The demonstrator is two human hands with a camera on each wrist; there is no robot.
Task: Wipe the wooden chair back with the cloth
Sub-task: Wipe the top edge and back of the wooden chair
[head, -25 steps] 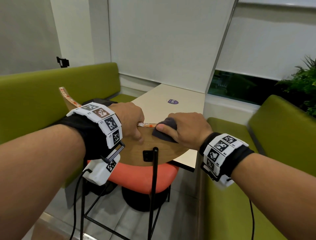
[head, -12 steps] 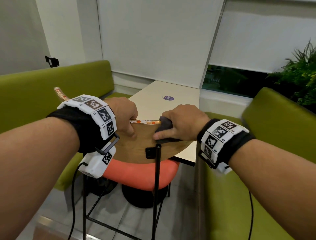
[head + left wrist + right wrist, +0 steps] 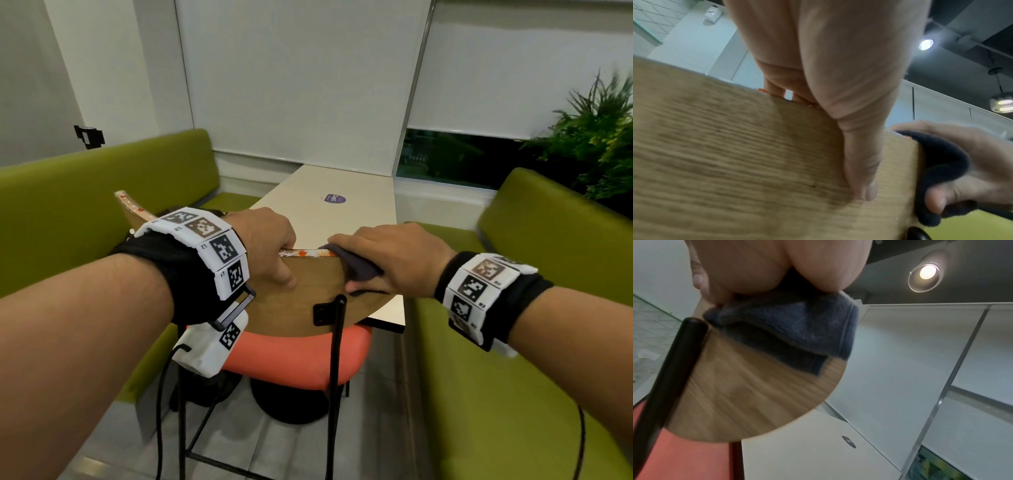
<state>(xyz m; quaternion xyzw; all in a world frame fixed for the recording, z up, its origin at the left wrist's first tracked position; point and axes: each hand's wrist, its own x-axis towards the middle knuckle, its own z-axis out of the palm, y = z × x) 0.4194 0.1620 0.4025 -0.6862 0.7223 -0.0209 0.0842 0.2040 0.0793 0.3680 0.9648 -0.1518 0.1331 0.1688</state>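
Observation:
The curved wooden chair back (image 3: 308, 294) stands in front of me, over an orange seat (image 3: 294, 356). My left hand (image 3: 270, 246) grips its top edge, fingers over the far side and thumb (image 3: 861, 170) flat on the near face (image 3: 735, 154). My right hand (image 3: 387, 257) holds a dark blue-grey cloth (image 3: 359, 269) folded over the top edge near the right end, thumb (image 3: 937, 199) pinching it from the near side. In the right wrist view the cloth (image 3: 793, 331) drapes over the wood (image 3: 748, 395).
A black metal frame rod (image 3: 337, 359) runs up the chair back's rear. A white table (image 3: 342, 212) with a purple sticker lies just beyond the chair. Green benches (image 3: 85, 205) flank both sides, and a plant (image 3: 596, 137) stands at the far right.
My right hand has slid the cloth a little to the right along the top edge. The left hand keeps its grip on the chair back. The head view has shifted slightly.

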